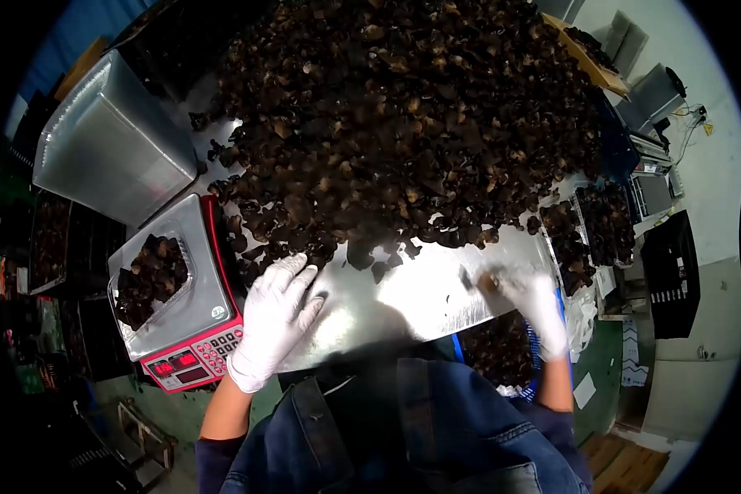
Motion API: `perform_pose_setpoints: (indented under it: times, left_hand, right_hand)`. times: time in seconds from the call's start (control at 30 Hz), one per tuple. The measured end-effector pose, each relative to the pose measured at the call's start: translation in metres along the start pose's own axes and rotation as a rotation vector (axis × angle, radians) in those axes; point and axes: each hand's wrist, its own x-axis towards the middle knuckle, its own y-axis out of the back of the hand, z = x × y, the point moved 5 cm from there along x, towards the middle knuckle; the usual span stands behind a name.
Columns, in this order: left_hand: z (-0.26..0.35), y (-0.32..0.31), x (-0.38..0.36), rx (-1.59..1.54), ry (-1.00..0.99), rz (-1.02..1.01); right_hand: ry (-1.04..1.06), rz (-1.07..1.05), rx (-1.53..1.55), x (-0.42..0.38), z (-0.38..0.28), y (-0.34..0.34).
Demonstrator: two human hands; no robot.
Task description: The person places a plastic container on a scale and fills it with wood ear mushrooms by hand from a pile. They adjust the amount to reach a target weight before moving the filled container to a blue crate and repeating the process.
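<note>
A large heap of dark brown, leafy pieces covers the metal table. My left hand, in a white glove, is at the heap's near edge, its fingers apart and nothing visible in them. To the right, my gloved right hand is blurred over the table's near edge; a dark piece shows at its fingertips. Left of my left hand stands a red and silver scale with lit red digits. On its plate lies a clear tray of the same dark pieces.
A stack of clear plastic trays stands behind the scale. At the right are filled trays. A blue basket with dark pieces sits below the table's near edge. A wooden-edged box is at the back right.
</note>
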Motion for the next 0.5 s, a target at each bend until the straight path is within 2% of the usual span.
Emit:
perform_pose_setpoints:
  times: [0.03, 0.1, 0.17, 0.2, 0.27, 0.3, 0.43, 0.5]
  left_hand:
    - [-0.002, -0.009, -0.004, -0.02, 0.015, -0.029]
    - [-0.002, -0.021, -0.009, -0.117, 0.052, -0.076]
    - [0.001, -0.037, -0.009, -0.197, 0.054, -0.113]
    - [0.01, -0.035, 0.003, -0.269, 0.037, -0.131]
    - [0.021, -0.055, 0.014, -0.325, 0.033, -0.091]
    - [0.028, -0.066, 0.022, -0.322, 0.041, -0.076]
    - [0.046, -0.116, 0.036, -0.15, -0.042, 0.014]
    - [0.046, -0.134, 0.033, 0.094, -0.113, -0.153]
  right_hand:
    - [-0.099, -0.165, -0.039, -0.022, 0.012, 0.016]
    - [-0.225, -0.462, -0.395, -0.08, 0.057, 0.031]
    - [-0.431, -0.482, -0.765, -0.105, 0.077, 0.031]
    - [-0.458, -0.437, -0.775, -0.098, 0.074, 0.028]
    - [-0.179, 0.011, -0.347, -0.062, 0.036, 0.014]
    - [-0.155, 0.13, -0.13, -0.046, 0.036, -0.004]
    - [-0.14, 0.342, -0.133, 0.025, 0.0, -0.056]
    - [-0.133, 0.278, 0.067, 0.035, 0.003, -0.083]
